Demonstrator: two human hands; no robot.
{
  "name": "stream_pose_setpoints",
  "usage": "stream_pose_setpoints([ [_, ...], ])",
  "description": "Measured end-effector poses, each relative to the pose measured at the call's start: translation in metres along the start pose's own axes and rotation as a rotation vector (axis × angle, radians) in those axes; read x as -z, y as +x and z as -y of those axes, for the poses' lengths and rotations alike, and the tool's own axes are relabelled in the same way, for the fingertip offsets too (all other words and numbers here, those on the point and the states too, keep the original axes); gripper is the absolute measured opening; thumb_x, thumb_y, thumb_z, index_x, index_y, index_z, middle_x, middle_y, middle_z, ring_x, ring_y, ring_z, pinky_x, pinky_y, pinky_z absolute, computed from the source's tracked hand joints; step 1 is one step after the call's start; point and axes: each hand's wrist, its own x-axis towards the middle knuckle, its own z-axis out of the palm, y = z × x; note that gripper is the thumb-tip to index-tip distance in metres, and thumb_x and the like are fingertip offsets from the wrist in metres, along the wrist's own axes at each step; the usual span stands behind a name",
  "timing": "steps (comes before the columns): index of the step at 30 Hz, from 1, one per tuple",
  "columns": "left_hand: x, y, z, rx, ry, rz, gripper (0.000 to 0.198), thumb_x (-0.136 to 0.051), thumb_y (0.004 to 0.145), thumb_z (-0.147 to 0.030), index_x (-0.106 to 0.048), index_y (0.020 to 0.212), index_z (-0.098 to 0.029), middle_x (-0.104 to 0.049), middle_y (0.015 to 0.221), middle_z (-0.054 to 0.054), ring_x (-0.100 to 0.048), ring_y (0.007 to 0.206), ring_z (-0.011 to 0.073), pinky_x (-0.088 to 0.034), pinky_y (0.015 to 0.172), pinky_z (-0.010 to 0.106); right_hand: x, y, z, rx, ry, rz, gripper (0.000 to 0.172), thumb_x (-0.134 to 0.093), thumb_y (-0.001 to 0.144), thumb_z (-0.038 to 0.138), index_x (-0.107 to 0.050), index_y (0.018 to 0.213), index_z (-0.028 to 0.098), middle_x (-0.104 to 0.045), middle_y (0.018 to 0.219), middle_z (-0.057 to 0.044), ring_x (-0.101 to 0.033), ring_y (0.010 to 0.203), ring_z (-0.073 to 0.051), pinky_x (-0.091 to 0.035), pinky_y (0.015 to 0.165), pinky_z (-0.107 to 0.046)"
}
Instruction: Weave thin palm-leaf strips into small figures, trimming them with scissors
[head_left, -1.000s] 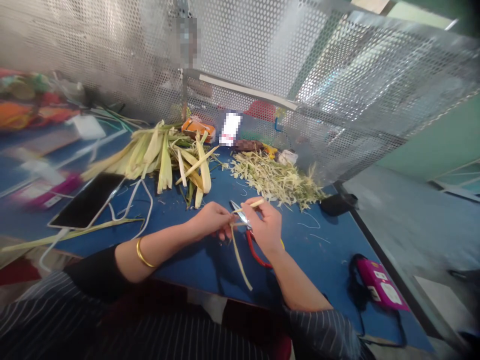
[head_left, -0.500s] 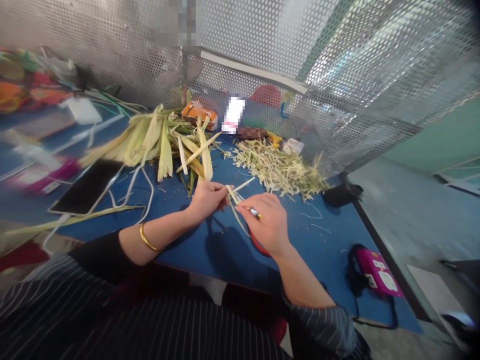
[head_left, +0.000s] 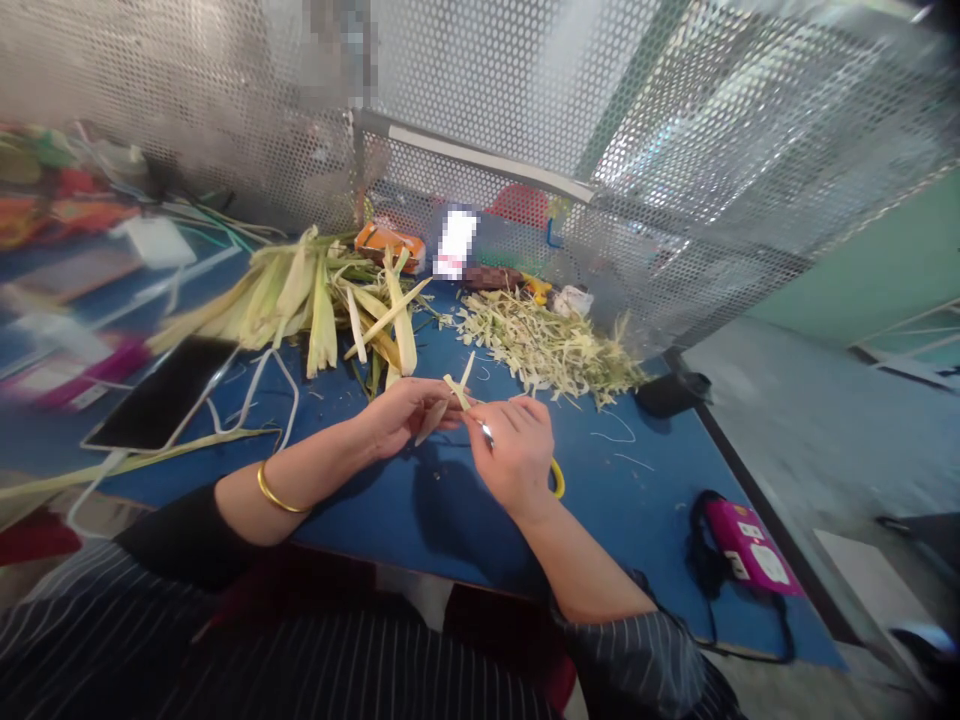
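My left hand (head_left: pixel 409 412) pinches a narrow pale leaf strip (head_left: pixel 459 392), some ends of which stick out past the fingertips. Close against it, my right hand (head_left: pixel 514 450) is closed around scissors; their metal pivot (head_left: pixel 487 434) shows beside the thumb and a yellow handle loop (head_left: pixel 557 478) behind the hand. Most of the scissors is hidden, so I cannot tell how far the blades are apart. Beyond my left hand lies a heap of long pale-green husk leaves (head_left: pixel 300 295). Past my right hand spreads a pile of small leaf cuttings (head_left: pixel 544 345).
A phone (head_left: pixel 161 390) with a white cable lies at the left of the blue table (head_left: pixel 465 540). A lit, pixelated screen (head_left: pixel 455 243) stands at the back before a perforated metal partition (head_left: pixel 480 120). At right are a black cylinder (head_left: pixel 673 394) and a magenta box (head_left: pixel 754 548).
The leaf strip between my hands has turned and its long hanging end no longer shows. My left fingers have straightened somewhat. A yellow handle loop now shows where a red one did. The view has shifted slightly.
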Motion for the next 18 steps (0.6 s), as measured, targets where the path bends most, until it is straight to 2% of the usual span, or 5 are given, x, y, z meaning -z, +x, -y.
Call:
stream_pose_setpoints([
  [3,-0.001,-0.001,0.001,-0.035,0.006,0.034,0.016,-0.064,0.072,-0.02,-0.071,0.081,-0.008,-0.071,0.083,0.01,-0.065,0.075,0.014,-0.052,0.076,0.025,-0.001,0.001,0.001,0.025,-0.029,0.022,0.012,-0.05,0.087,0.019,-0.06,0.081,0.02,-0.066,0.074,-0.001,-0.056,0.069,-0.013,-0.033,0.087,-0.033],
  [9,-0.001,0.002,0.006,-0.077,0.01,-0.007,0.014,-0.067,0.073,-0.02,-0.07,0.076,-0.007,-0.069,0.08,0.01,-0.063,0.068,0.0113,-0.05,0.068,0.022,-0.004,0.002,0.005,0.089,-0.078,0.044,0.012,-0.053,0.085,0.02,-0.064,0.087,0.024,-0.063,0.081,-0.002,-0.053,0.078,-0.015,-0.032,0.091,-0.035],
  [13,-0.002,0.001,0.01,-0.084,0.014,-0.006,0.016,-0.07,0.071,-0.022,-0.07,0.08,-0.008,-0.069,0.077,0.009,-0.062,0.068,0.0109,-0.047,0.064,0.019,-0.012,0.001,0.011,0.276,-0.155,0.154,0.024,-0.047,0.088,0.016,-0.062,0.104,0.023,-0.061,0.084,-0.003,-0.052,0.083,-0.016,-0.033,0.094,-0.036],
  [16,-0.003,0.0,0.013,-0.062,0.051,0.005,0.021,-0.073,0.068,-0.025,-0.07,0.081,-0.008,-0.068,0.075,0.008,-0.061,0.065,0.0112,-0.046,0.06,0.02,-0.019,0.0,0.013,0.392,-0.193,0.195,0.021,-0.044,0.088,0.013,-0.063,0.095,0.02,-0.06,0.081,-0.004,-0.053,0.082,-0.016,-0.032,0.097,-0.035],
  [18,-0.003,-0.001,0.012,-0.065,0.07,0.006,0.023,-0.074,0.067,-0.027,-0.07,0.08,-0.008,-0.068,0.075,0.008,-0.06,0.065,0.0113,-0.046,0.06,0.021,-0.019,-0.001,0.013,0.345,-0.124,0.157,0.019,-0.046,0.087,0.014,-0.063,0.09,0.021,-0.062,0.082,-0.003,-0.055,0.083,-0.015,-0.032,0.098,-0.036],
])
